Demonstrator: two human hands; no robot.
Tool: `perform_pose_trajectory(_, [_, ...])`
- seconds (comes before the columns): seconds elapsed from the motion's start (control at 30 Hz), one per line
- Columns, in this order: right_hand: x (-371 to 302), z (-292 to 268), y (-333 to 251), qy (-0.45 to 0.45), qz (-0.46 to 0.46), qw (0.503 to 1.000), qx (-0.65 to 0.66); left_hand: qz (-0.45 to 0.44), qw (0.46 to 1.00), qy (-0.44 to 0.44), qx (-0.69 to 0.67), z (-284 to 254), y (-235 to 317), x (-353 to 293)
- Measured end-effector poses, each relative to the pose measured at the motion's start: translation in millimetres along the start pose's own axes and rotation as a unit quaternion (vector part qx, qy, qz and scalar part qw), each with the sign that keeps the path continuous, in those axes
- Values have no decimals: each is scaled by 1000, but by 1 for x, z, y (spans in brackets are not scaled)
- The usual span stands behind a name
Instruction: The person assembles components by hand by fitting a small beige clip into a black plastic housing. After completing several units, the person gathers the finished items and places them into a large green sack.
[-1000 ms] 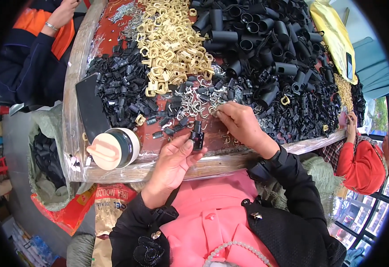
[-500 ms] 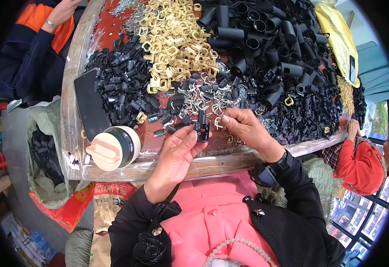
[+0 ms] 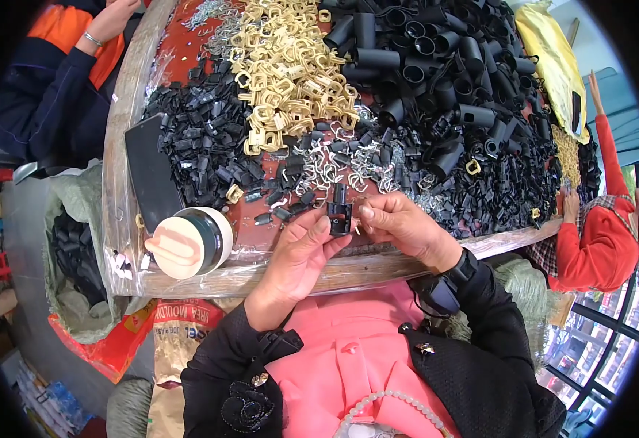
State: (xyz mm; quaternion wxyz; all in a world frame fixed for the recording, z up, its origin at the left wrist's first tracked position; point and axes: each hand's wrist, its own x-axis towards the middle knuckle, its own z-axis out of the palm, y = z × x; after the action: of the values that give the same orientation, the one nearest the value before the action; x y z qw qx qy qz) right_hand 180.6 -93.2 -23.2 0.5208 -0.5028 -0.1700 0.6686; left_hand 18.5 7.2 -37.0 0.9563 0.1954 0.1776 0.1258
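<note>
My left hand [image 3: 301, 252] grips a small black plastic housing [image 3: 340, 219] between thumb and fingers, its narrow stem pointing away from me. Close against the housing's right side, my right hand [image 3: 400, 223] is closed in a pinch; what its fingertips hold is too small to make out. Just beyond both hands lie bent silver metal clips [image 3: 324, 166]. Small black plastic pieces [image 3: 206, 142] are heaped to the left, and cream-coloured plastic rings [image 3: 290, 69] are piled farther back.
Black tubular shells [image 3: 436, 58] cover the table's far right. A lidded jar [image 3: 181, 248] and a dark phone [image 3: 151, 164] rest near the left edge. A wooden rim [image 3: 363, 270] borders the tabletop. Co-workers sit left [image 3: 49, 102] and right [image 3: 601, 241]; an open sack [image 3: 78, 248] stands lower left.
My right hand has come down and left, up to the black housing. My left hand has shifted slightly right with it. The co-worker at right has raised an arm.
</note>
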Motion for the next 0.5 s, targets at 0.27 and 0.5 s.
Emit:
perform_pose_trajectory(0.27, [-2, 9, -8, -18, 30, 999, -36, -7, 1000, -13, 6, -2, 2, 0])
perform_pose_trajectory(0.5, [-10, 7, 2, -22, 8, 999, -40, -10, 999, -25, 33, 0, -2, -4])
